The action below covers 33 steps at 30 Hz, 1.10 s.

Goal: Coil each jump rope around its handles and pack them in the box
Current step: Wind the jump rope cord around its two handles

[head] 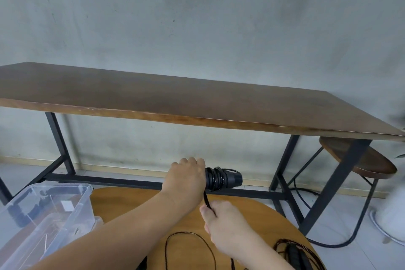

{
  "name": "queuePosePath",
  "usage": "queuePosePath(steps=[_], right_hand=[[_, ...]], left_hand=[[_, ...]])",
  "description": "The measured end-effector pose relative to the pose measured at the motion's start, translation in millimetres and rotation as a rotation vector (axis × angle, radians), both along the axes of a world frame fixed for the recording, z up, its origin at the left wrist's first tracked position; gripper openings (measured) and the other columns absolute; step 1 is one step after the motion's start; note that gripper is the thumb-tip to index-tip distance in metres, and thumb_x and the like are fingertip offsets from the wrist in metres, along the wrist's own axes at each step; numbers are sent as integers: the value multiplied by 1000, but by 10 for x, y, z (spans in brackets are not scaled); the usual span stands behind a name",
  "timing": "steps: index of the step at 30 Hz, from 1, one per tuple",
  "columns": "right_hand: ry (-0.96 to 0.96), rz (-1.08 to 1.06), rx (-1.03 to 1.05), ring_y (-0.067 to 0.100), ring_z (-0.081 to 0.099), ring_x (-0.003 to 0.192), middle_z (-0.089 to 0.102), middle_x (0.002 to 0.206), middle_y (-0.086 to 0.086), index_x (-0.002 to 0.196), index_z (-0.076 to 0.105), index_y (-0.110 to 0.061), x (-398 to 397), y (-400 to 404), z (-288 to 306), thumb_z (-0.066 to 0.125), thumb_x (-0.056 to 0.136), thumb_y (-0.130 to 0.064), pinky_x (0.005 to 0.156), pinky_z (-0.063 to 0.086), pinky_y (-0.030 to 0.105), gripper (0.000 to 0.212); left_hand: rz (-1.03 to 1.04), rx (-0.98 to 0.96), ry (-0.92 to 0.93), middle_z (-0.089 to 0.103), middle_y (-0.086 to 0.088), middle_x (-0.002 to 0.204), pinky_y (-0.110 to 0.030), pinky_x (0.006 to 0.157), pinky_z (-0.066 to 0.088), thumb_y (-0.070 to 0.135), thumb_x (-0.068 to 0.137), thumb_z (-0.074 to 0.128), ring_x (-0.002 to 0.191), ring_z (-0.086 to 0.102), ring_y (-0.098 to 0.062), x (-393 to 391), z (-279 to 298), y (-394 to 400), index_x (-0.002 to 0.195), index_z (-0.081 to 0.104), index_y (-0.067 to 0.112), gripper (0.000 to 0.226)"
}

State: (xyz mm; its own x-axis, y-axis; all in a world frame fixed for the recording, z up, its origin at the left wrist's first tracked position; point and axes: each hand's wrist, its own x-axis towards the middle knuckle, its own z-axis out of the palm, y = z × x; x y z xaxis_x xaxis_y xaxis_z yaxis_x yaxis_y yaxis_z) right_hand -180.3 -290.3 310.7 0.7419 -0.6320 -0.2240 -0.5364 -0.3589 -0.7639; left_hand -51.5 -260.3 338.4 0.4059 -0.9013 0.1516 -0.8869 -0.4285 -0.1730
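Near edge, round table (131,201): loose rope (188,245) loops slack, and a second rope (295,254) lies right, uncoiled. Right hand (225,226) pinches the rope between thumb and fingers, just below the handles. Left hand (186,177) is wrapped around the handles (228,178), held above the table, several turns on already (coiling step, partway through). Next move, I judge: feed slack and carry the rope around again, keeping tension. Clear box (83,195) sits left; contents unclear. Long bench (175,103) beyond.
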Motion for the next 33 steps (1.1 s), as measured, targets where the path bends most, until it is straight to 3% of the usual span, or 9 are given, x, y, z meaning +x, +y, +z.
queuePosePath(steps=[6,9,13,18,21,24,27,31,33], right_hand=[[136,119,-326,17,36,50,40,57,-2,62,41,-14,-111,-78,452,50,95,-26,46,28,27,37],[178,171,-353,17,35,52,43,58,4,67,60,-6,-118,-261,694,58,92,-28,51,31,31,33],[104,207,-276,7,57,60,65,62,-8,72,76,-19,-135,-538,984,78,80,-38,60,48,26,22],[-9,337,-45,13,45,61,60,66,-4,80,78,-17,-146,-812,1062,81,76,-41,57,38,22,25],[-178,320,131,12,57,64,66,73,-1,80,76,-17,-132,-897,931,77,73,-38,62,48,24,22],[-309,281,261,12,67,70,71,77,0,83,72,-11,-121,-935,780,73,75,-29,67,54,25,20],[-374,228,368,10,63,60,68,69,-2,76,70,-15,-76,-890,613,72,75,-28,56,51,22,13],[-535,102,813,14,42,58,53,69,3,73,72,-18,-72,-832,333,81,76,-24,49,27,25,11],[-560,41,867,10,28,53,39,65,4,70,62,-13,-72,-790,248,55,94,-5,48,18,23,26]], left_hand=[[-58,143,-164,51,-13,116,-35,77,36,8,90,53,106,51,-29,-30,-143,-7,121,45,6,33],[-167,143,-179,51,-12,114,-35,75,31,7,90,52,105,51,-29,-49,-125,25,120,45,7,31],[-379,51,-100,52,-7,113,-33,77,30,11,95,45,102,49,-26,-43,0,93,117,50,14,23],[-517,-83,207,51,4,94,-23,72,34,19,91,54,88,48,-16,-51,154,180,99,51,21,9],[-475,-193,364,45,12,80,-18,60,35,22,89,56,74,47,-9,-47,242,219,86,48,25,9],[-439,-251,513,54,11,80,-17,61,41,21,87,59,74,53,-10,-62,283,265,89,54,23,6],[-403,-275,682,62,9,83,-17,58,43,18,83,63,74,58,-6,-109,294,318,107,43,30,33],[-394,-335,801,60,7,76,-15,56,38,13,80,66,64,54,-4,-180,327,314,118,28,35,59],[-343,-391,840,58,6,72,-15,55,38,13,80,66,60,52,-3,-194,332,285,123,31,32,59]])
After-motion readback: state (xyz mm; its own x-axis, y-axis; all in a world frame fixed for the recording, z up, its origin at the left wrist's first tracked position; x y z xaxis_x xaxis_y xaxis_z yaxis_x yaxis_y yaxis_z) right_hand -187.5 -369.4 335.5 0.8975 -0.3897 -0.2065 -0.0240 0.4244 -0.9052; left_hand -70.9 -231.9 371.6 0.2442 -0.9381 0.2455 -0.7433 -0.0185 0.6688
